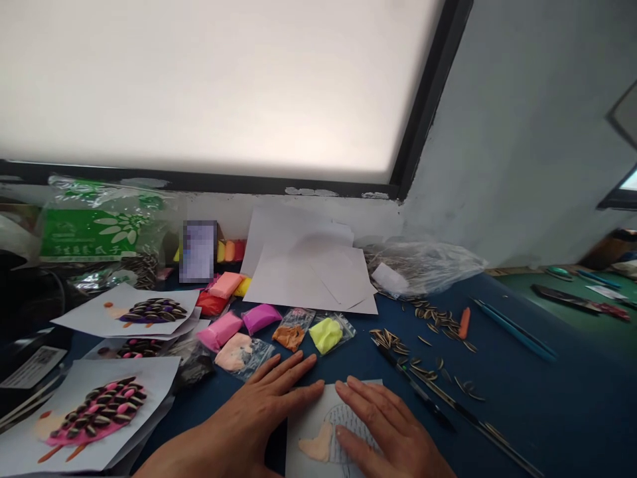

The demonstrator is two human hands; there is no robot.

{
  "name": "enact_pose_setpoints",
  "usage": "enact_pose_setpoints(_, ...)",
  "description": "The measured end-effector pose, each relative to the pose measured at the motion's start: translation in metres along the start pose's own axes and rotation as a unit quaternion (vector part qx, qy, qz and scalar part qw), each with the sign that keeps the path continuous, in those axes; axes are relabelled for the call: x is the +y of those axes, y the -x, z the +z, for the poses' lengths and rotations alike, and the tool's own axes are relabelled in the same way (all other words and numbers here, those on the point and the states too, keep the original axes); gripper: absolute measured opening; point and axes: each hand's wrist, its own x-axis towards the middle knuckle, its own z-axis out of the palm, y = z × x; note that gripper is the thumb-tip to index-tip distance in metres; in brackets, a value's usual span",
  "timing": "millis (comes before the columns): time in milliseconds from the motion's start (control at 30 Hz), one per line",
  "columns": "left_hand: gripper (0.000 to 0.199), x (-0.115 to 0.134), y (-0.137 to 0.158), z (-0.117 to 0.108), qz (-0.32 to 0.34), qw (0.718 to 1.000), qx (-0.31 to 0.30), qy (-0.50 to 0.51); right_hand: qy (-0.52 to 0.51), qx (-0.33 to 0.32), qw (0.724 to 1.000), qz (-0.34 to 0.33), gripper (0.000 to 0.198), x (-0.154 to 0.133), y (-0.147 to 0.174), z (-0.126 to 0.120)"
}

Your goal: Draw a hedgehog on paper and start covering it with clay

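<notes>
A sheet of white paper [304, 461] lies before me, bearing a pencil-lined outline of a hedgehog-like animal. Flattened peach modelling clay [318, 446] covers the head part of the drawing. My left hand [261, 408] is open, fingers stretched, its thumb near the paper's upper left edge. Over the right side of the sheet, my right hand [385, 428] lies flat with fingers extended, hiding part of the outline. Just beyond my left fingers are bags of peach clay [236, 352], brown clay [291, 335] and yellow-green clay [326, 335].
Finished hedgehog pictures with seed spines [104, 411] are stacked at left. Sunflower seeds [432, 315], a pen [413, 382], an orange clay stick [464, 323] and blue tweezers-like tool [515, 330] lie at right. Blank paper [308, 279] and a green seed bag [94, 229] stand behind.
</notes>
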Motion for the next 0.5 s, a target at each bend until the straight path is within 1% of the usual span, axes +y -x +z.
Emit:
enact_pose_setpoints(33,0.099,0.000,0.000,0.000,0.001,1.000,0.001,-0.002,0.004,-0.020,1.000,-0.019,0.038,0.001,0.000,-0.004)
enact_pose_setpoints(100,0.099,0.002,0.000,-0.001,-0.002,1.000,0.000,-0.008,0.016,-0.030,0.999,-0.022,0.039,0.002,-0.001,-0.010)
enact_pose_setpoints(167,0.095,0.005,0.000,-0.003,-0.004,1.000,-0.007,-0.013,0.028,-0.028,0.999,-0.024,0.033,0.002,-0.003,-0.013)
enact_pose_setpoints(233,0.091,0.007,0.000,-0.006,-0.006,1.000,-0.011,-0.012,0.037,-0.034,0.998,-0.032,0.027,0.002,-0.004,-0.012)
enact_pose_setpoints(300,0.092,0.010,-0.001,-0.007,-0.014,1.000,-0.014,-0.012,0.044,-0.040,0.997,-0.042,0.024,0.002,-0.004,-0.009)
enact_pose_setpoints(433,0.097,0.012,-0.004,-0.008,-0.032,0.999,-0.025,-0.031,0.049,-0.042,0.997,-0.044,0.024,0.004,-0.002,-0.006)
enact_pose_setpoints(500,0.096,0.013,-0.005,-0.007,-0.030,0.999,-0.021,-0.035,0.042,-0.041,0.998,-0.037,0.029,0.005,-0.002,-0.007)
